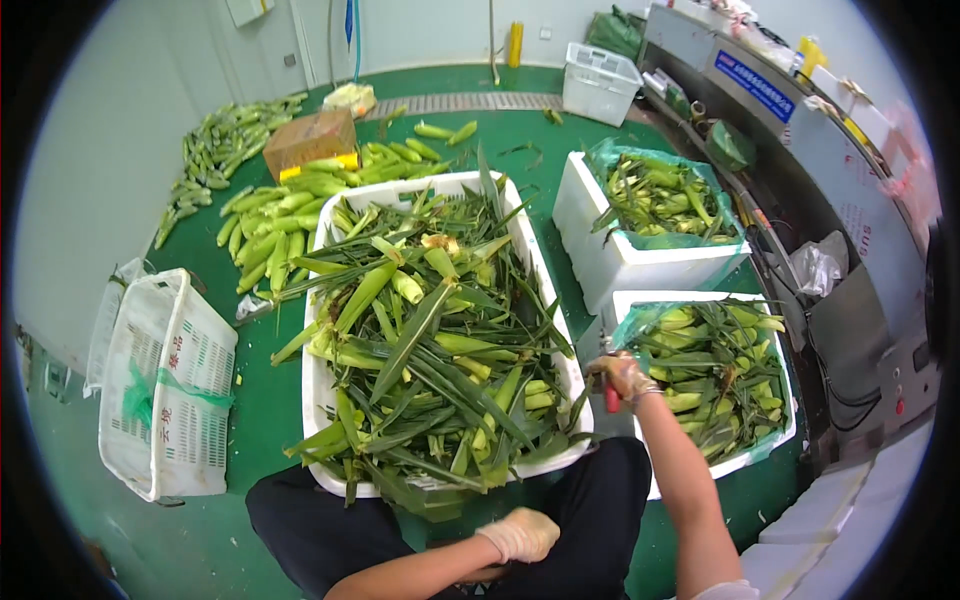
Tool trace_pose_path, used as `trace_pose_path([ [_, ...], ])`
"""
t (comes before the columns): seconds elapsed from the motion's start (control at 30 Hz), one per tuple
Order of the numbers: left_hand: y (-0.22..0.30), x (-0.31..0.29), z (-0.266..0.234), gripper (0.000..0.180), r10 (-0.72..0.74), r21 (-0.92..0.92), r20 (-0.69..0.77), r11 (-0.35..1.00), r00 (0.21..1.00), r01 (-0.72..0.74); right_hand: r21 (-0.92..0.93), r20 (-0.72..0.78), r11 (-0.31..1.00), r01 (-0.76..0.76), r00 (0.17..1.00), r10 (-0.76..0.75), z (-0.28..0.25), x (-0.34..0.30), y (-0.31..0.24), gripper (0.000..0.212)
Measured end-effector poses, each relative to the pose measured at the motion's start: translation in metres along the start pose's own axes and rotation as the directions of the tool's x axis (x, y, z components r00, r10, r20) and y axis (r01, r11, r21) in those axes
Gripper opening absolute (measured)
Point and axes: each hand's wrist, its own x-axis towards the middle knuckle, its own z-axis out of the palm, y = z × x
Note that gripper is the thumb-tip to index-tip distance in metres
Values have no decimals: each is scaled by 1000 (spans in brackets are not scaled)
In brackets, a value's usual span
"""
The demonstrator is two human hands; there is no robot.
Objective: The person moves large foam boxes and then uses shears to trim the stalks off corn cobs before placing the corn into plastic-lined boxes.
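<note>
My left hand [522,535], in a pale glove, is curled closed over my lap, and no object shows in it. My gloved right hand [626,378] grips red-handled pruning shears [612,396] between the large crate and the near foam box. Before my knees stands a white plastic crate [578,400], heaped with green corn husks and long leaves [430,340]. To its right, a white foam box [790,410] lined with green plastic holds more husks and leaves [700,370], right beside my right hand.
A second filled foam box [610,270] stands farther back. Ears of corn [275,235] lie piled at the far left, around a cardboard box [310,142]. An upright white basket [195,400] is on the left. Metal machinery [800,150] lines the right, with a lidded bin [600,85] behind.
</note>
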Motion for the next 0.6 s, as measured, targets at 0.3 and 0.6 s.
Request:
trace_pose_path([
  [0.3,-39,-226,-36,30,-404,-384,-914,881,19,276,-185,-405,939,290,848,-342,24,-181,-6,22],
  [0.6,-193,-267,6,57,-932,-954,-293,270,-214,130,-790,-372,612,38,764,-527,34,-114,-38,47],
])
